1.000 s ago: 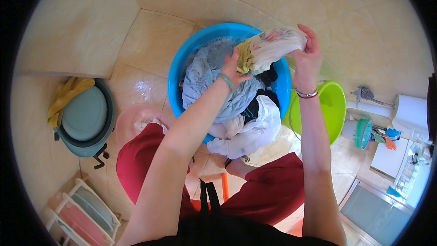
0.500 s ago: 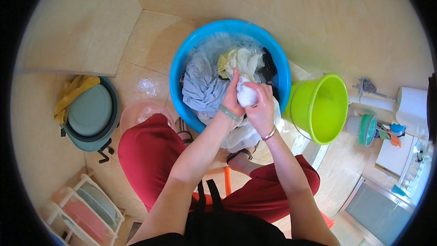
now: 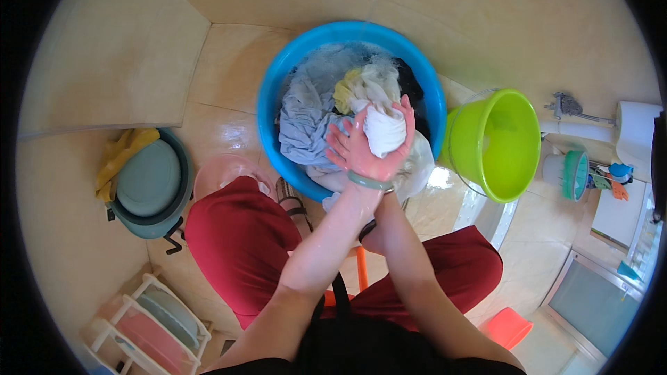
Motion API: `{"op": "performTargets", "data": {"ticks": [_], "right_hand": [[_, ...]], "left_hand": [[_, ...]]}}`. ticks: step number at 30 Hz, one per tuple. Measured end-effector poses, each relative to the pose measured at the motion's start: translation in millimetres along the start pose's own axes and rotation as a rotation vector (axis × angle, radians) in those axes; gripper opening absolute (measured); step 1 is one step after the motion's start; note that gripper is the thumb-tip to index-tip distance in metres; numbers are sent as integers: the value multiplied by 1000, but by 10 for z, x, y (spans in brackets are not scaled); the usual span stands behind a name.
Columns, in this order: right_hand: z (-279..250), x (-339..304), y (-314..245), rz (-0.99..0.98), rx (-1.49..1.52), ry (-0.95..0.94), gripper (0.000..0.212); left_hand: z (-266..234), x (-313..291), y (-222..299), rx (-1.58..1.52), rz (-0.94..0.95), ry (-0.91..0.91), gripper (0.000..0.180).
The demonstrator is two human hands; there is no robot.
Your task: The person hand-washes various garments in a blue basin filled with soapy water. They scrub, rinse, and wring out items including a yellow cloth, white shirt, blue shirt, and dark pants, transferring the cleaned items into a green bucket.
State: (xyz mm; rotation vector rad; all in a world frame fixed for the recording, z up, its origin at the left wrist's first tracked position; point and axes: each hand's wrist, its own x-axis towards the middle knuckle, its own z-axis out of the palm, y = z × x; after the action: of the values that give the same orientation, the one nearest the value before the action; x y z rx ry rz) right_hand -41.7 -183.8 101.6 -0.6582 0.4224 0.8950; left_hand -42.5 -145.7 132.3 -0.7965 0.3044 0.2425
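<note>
A blue basin [image 3: 278,76] on the tiled floor holds soapy water and wet laundry: a grey garment [image 3: 302,121], a yellowish white piece [image 3: 361,87] and something dark [image 3: 415,87]. Over its near side my two hands are crossed around a tightly bunched white cloth [image 3: 383,132]. My left hand [image 3: 354,156], with a green bangle at the wrist, presses on the cloth from the left. My right hand [image 3: 406,121] lies mostly hidden under the left wrist, and its fingers curl over the cloth's right side. Both hands grip the cloth.
A lime green bucket [image 3: 497,142] stands right of the basin. A pink bowl [image 3: 219,170] sits by my left knee. A teal round basin [image 3: 149,180] with a yellow cloth lies at left, a white rack [image 3: 146,319] at lower left, an orange stool [image 3: 507,326] at lower right.
A second ago I held the cloth stretched high over the basin's far right. My hands have since come together near the basin's front, bunched it into a wad and crossed over it.
</note>
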Motion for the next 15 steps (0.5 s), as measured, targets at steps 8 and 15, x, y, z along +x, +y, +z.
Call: {"op": "performTargets", "data": {"ticks": [8, 15], "right_hand": [[202, 104, 303, -399, 442, -328, 69], [-449, 557, -135, 243, 413, -624, 60]], "left_hand": [[-160, -382, 279, -321, -293, -28, 53], [5, -443, 370, 191, -295, 4, 32]]}}
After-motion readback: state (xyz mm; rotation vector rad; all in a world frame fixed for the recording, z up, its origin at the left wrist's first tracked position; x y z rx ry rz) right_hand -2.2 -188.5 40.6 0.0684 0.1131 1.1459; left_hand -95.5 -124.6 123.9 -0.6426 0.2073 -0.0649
